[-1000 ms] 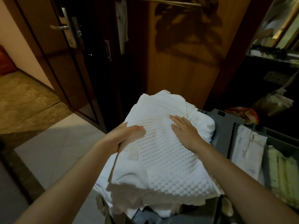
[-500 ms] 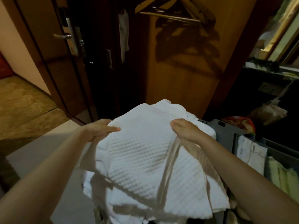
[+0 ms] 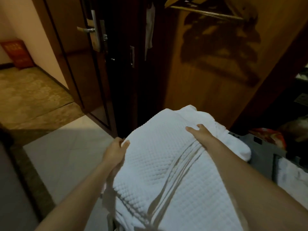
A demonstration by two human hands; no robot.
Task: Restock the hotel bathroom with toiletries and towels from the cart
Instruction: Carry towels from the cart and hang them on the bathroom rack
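Since a second ago both hands have gone from lying flat on the towel [image 3: 155, 165] to taking hold of it, and the single crease of half a second ago has become a fan of folds running back from under the right hand [image 3: 202, 136].

That right hand grips a gathered bunch of fabric near the towel's far end, its thumb stretched out toward the left hand [image 3: 115, 151]. The left hand pinches the towel's near-left edge, with the thumb on top and the fingers hidden beneath. The white waffle towel bulges between the two hands and drapes back over both forearms toward the person.

Just right of the right hand, the towel's far end lies over the grey rim of the cart [image 3: 266, 148], so there is no room on that side. Left of the left hand, the pale tiled floor [image 3: 66, 157] lies open as far as the carpet [image 3: 33, 100]. Beyond the left hand stands the open door [image 3: 93, 77], its edge facing the hand. Beyond the right hand rises a wooden panel [image 3: 208, 90], well apart from the fingers.
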